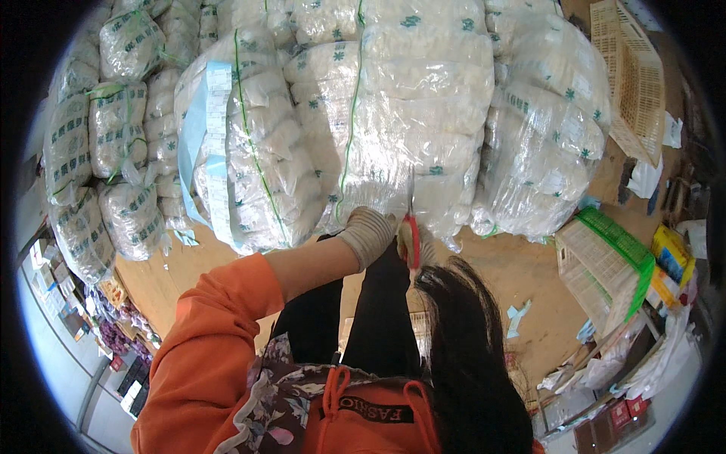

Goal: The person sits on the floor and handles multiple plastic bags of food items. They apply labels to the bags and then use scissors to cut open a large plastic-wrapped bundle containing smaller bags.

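My left hand, in a pale knit glove, lies at the lower edge of the middle large clear plastic bag of packed pale goods; its fingertips are hidden, so its hold cannot be told. Beside it my right hand, gloved and partly behind dark hair, grips red-handled scissors whose blades point away over the plastic. A green string runs down the middle bag left of the blades. To the left, another full bag carries a green string and a pale blue strip of printed labels.
More filled bags stand at the left and right. Plastic crates lean at the upper right; a green and white basket sits below them. Blue scraps lie on the brown floor.
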{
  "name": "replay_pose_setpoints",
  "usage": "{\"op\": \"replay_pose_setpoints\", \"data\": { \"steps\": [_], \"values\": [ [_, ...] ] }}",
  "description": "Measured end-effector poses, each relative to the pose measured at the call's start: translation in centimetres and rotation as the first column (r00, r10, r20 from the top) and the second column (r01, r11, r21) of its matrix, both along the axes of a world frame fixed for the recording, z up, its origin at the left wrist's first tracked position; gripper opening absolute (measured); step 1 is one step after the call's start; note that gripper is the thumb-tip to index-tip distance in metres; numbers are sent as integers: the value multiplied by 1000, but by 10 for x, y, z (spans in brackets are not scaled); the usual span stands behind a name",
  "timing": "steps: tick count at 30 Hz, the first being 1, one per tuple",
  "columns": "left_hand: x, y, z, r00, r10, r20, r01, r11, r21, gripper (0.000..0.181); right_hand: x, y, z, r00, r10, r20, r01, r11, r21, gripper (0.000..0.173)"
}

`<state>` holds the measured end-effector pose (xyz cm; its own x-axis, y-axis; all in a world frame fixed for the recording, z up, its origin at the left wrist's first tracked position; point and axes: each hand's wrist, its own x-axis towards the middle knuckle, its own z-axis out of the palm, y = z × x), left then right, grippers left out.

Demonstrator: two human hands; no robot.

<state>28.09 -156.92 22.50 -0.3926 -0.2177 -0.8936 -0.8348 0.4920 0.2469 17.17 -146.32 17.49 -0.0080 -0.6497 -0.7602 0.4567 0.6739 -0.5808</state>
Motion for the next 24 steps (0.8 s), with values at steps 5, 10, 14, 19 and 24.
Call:
{"op": "replay_pose_setpoints", "data": {
  "steps": [5,10,14,19,24],
  "values": [
    [19,-6,-21,845,-284,-453,71,900,-431,24,-27,-144,-20,952,-228,205,233,972,1,25],
    [-18,-110,10,903,44,-427,-175,946,-274,29,-48,-187,0,998,23,-64,-27,997,-67,34],
    [-29,-202,20,765,-618,-183,424,697,-578,18,-64,-153,-32,976,212,-44,-216,967,-135,39],
    [-34,-206,9,792,-573,-212,381,735,-561,13,-48,-150,10,949,294,111,-283,954,-100,46],
    [-26,-209,20,844,-457,-280,287,826,-485,15,-42,-221,5,969,224,100,-226,974,10,50]
  ]
}}
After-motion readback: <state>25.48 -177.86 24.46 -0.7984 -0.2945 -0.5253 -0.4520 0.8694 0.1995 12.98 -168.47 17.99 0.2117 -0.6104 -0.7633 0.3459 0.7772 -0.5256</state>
